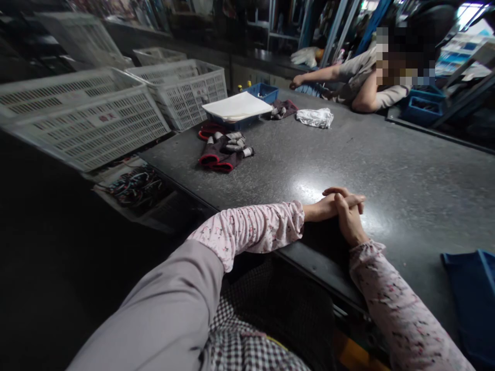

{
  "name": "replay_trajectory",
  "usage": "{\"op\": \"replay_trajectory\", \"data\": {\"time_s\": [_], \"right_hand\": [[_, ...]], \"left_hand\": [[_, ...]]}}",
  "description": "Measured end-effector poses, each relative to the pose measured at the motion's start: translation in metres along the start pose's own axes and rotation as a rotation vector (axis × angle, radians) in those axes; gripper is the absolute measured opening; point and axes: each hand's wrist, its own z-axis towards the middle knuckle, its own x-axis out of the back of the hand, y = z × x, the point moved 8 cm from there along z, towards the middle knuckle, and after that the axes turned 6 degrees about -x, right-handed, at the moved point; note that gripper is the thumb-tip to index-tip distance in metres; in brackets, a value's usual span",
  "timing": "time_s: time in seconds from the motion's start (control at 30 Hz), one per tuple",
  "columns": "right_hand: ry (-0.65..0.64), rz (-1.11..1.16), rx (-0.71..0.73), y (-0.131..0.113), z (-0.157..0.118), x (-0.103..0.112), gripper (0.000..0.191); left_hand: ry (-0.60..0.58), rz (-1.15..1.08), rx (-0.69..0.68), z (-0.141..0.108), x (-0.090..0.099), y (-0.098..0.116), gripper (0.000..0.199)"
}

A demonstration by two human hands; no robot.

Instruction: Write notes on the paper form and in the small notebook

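My left hand (328,207) and my right hand (351,222) are clasped together above the near edge of the dark tabletop (406,175). Their fingers cross and close over one another, and no object shows between them. Part of the left fingers is hidden behind the right hand. Pink patterned sleeve covers (266,226) reach to both wrists. Away to the left of my hands lies a pile of dark work gloves (222,149) with red cuffs and grey fingertips.
A white sheet-like stack (237,106) rests on a blue tray, near a crumpled white cloth (315,118). White plastic crates (88,118) stand at left, above a bin of wires (135,185). Another person (371,77) leans on the far edge. A blue bin (472,299) sits at right.
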Motion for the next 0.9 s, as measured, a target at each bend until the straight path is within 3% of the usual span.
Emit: {"op": "replay_trajectory", "data": {"time_s": [0.9], "right_hand": [[0.002, -0.010, 0.032, 0.001, 0.000, 0.001, 0.052]], "left_hand": [[0.003, -0.021, 0.030, -0.001, 0.002, -0.008, 0.045]]}}
